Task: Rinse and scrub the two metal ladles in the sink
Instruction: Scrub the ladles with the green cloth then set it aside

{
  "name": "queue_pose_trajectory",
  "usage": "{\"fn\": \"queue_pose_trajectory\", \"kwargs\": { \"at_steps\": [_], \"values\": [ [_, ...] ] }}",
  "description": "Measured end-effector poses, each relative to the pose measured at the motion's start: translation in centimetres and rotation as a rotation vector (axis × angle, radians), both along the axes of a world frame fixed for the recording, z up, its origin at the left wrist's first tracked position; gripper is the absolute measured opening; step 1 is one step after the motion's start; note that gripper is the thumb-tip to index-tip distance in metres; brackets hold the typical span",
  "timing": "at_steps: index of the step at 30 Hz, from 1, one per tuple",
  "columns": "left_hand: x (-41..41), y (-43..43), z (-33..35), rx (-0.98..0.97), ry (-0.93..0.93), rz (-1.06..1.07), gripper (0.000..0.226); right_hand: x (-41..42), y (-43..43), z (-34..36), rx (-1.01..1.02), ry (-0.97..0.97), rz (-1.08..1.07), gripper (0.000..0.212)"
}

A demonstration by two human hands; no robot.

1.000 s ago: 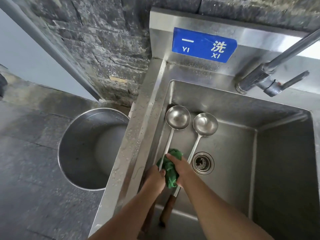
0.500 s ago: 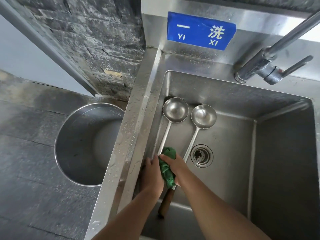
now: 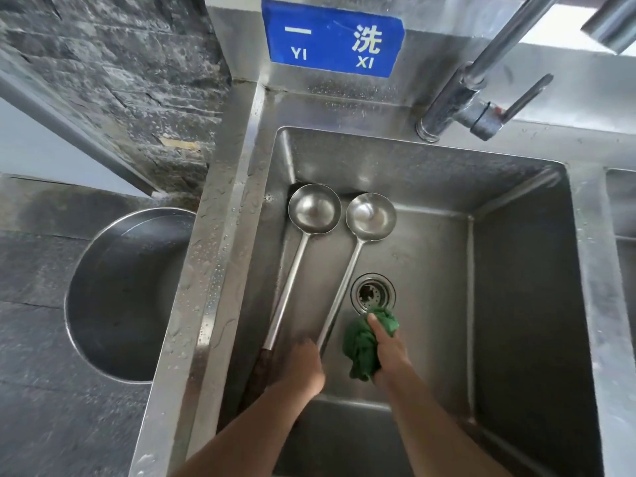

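Observation:
Two long metal ladles lie side by side in the steel sink (image 3: 516, 304), bowls up against the far wall. The left ladle (image 3: 314, 208) has a dark wooden grip near the sink's left wall. The right ladle (image 3: 371, 216) runs down to my left hand (image 3: 304, 364), whose fingers are curled over its lower handle. My right hand (image 3: 389, 349) grips a bunched green cloth (image 3: 361, 349) just right of that handle, below the drain, apart from both ladles.
The drain strainer (image 3: 373, 293) sits mid-sink. A tap (image 3: 471, 87) with a lever stands at the back right, and no water runs. A blue sign (image 3: 332, 37) is on the splashback. A large steel pot (image 3: 127, 297) stands left of the sink. A second basin edge (image 3: 623, 208) lies right.
My right hand has carried the green cloth off the ladle handles to the right, toward the drain. My left hand stays low on the handles. The camera has tilted upward.

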State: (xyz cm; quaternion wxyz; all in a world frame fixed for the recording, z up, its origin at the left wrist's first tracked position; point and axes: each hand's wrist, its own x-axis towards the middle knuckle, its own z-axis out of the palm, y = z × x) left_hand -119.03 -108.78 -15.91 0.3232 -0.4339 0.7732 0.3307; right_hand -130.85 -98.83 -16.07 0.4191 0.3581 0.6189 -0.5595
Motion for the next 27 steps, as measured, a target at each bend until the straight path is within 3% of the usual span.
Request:
{"fn": "queue_pose_trajectory", "kwargs": {
  "at_steps": [2,4,10,14,17,22,27],
  "values": [
    [0.6,0.1,-0.7,0.120,-0.077,0.099,0.039,1.4,-0.3,-1.2,-0.028,-0.055,-0.010,0.044],
    [1.1,0.1,-1.0,0.195,-0.087,0.162,0.035,2.9,-1.0,-1.9,-0.064,-0.116,0.019,0.040],
    [1.5,0.4,1.0,0.317,0.097,0.209,0.025,4.9,-1.3,-1.5,-0.245,-0.256,0.077,0.068],
    [0.5,1.7,4.8,0.336,0.181,0.327,0.016,3.5,-0.5,0.7,-0.371,-0.379,0.036,0.052],
    [-0.2,2.6,6.9,0.305,0.198,0.271,0.007,2.6,-0.5,3.2,-0.375,-0.334,0.042,0.037],
    [-0.8,3.9,11.8,0.177,0.331,0.016,0.009,1.8,0.3,7.5,-0.291,-0.204,0.022,0.043],
    [-2.8,5.6,17.7,0.010,0.438,-0.140,0.008,-0.3,1.3,12.1,-0.403,0.047,-0.128,0.046]
  ]
}}
